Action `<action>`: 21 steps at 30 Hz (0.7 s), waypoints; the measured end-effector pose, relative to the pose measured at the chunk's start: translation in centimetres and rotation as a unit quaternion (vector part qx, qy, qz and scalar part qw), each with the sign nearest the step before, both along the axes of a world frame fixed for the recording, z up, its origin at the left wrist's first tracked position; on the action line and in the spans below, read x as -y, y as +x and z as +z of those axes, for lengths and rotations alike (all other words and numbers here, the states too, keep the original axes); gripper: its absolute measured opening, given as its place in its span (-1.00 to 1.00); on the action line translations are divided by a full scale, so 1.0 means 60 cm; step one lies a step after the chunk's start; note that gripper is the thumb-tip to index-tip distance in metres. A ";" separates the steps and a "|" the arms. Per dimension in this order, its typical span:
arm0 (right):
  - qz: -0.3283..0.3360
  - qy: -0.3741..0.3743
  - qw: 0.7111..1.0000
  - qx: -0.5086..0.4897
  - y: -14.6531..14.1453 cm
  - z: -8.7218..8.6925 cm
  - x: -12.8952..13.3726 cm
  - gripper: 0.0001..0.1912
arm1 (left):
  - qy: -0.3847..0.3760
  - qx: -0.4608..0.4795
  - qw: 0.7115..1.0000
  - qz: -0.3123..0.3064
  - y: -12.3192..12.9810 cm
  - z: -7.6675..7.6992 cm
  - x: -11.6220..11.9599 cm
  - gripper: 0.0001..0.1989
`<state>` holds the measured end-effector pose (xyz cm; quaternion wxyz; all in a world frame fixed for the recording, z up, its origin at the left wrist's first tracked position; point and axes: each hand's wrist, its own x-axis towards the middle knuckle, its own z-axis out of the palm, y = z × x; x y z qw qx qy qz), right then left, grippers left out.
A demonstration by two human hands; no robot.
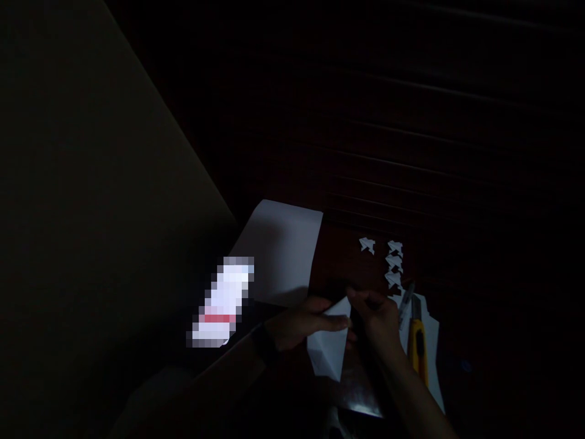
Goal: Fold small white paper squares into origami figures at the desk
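Observation:
A partly folded sheet of white paper (pixel 328 352) is between my two hands, low in the middle of the head view. My left hand (pixel 307 320) grips it from the left, thumb stretched across its face and fingers partly hidden behind it. At the paper's upper right corner, my right hand (pixel 375 316) pinches the tip between thumb and fingers. Small folded white paper figures lie beyond my right hand: a single paper figure (pixel 367 245) and, to its right, a column of three paper figures (pixel 393 263).
A large white sheet (pixel 286 244) lies at the back left of the dark table (pixel 338 256). A lit, blurred-out screen (pixel 223 302) stands left of it. Beside my right forearm, a yellow box cutter (pixel 418 347) and a pen (pixel 405 308) rest on white papers (pixel 433 347).

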<state>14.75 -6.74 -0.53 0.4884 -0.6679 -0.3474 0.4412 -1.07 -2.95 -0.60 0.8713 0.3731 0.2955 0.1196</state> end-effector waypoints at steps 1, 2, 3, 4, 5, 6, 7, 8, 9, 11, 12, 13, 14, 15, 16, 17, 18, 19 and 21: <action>0.002 -0.001 1.000 0.007 0.000 0.003 -0.001 -0.70 | -0.004 0.001 1.000 0.014 0.001 0.000 0.000 -0.64; 0.004 -0.003 1.000 0.011 0.000 0.005 -0.002 -0.70 | -0.007 0.002 1.000 0.027 0.003 0.001 0.001 -0.63; 0.006 -0.005 1.000 0.013 0.000 0.006 -0.003 -0.70 | -0.008 0.002 0.999 0.035 0.004 0.002 0.001 -0.61; 0.008 -0.005 1.000 0.014 0.001 0.006 -0.004 -0.70 | -0.009 0.004 0.999 0.039 0.005 0.003 0.001 -0.61; 0.010 -0.004 1.000 0.015 0.001 0.006 -0.004 -0.70 | -0.010 0.007 0.999 0.040 0.006 0.003 0.000 -0.60; 0.013 -0.002 1.000 0.016 0.002 0.005 -0.005 -0.70 | -0.012 0.011 0.999 0.038 0.007 0.004 0.000 -0.60; 0.015 0.001 1.000 0.015 0.003 0.004 -0.005 -0.70 | -0.013 0.013 0.999 0.036 0.008 0.004 0.000 -0.60; 0.018 0.004 1.000 0.012 0.004 0.003 -0.004 -0.70 | -0.012 0.014 0.999 0.035 0.008 0.004 -0.001 -0.60; 0.020 0.006 1.000 0.008 0.005 0.002 -0.004 -0.70 | -0.010 0.011 0.999 0.034 0.009 0.003 -0.001 -0.60; 0.023 0.008 1.000 -0.001 0.006 0.000 -0.004 -0.70 | 0.002 -0.001 0.999 0.037 0.008 0.001 -0.002 -0.60; 0.025 0.008 1.000 -0.005 0.007 0.000 -0.004 -0.70 | 0.012 -0.009 0.999 0.041 0.008 0.000 -0.002 -0.60; 0.028 0.007 1.000 -0.008 0.007 0.000 -0.004 -0.70 | 0.023 -0.017 0.999 0.046 0.008 0.000 -0.003 -0.59; 0.032 0.006 0.999 -0.011 0.007 0.001 -0.004 -0.70 | 0.037 -0.025 0.998 0.049 0.007 -0.001 -0.004 -0.59; 0.036 0.006 0.999 -0.012 0.008 0.001 -0.005 -0.71 | 0.052 -0.033 0.997 0.053 0.007 -0.002 -0.005 -0.58; 0.039 0.006 0.999 -0.014 0.008 0.002 -0.005 -0.71 | 0.069 -0.040 0.995 0.056 0.007 -0.002 -0.005 -0.58; 0.042 0.007 0.999 -0.016 0.008 0.002 -0.005 -0.72 | 0.087 -0.049 0.993 0.057 0.007 -0.002 -0.006 -0.58; 0.045 0.008 0.999 -0.018 0.008 0.002 -0.005 -0.73 | 0.105 -0.058 0.991 0.060 0.008 -0.002 -0.006 -0.58; 0.047 0.009 0.999 -0.020 0.008 0.001 -0.005 -0.73 | 0.121 -0.066 0.988 0.063 0.008 -0.001 -0.007 -0.58; 0.049 0.008 0.998 -0.024 0.008 0.000 -0.005 -0.73 | 0.150 -0.081 0.983 0.069 0.009 0.000 -0.007 -0.59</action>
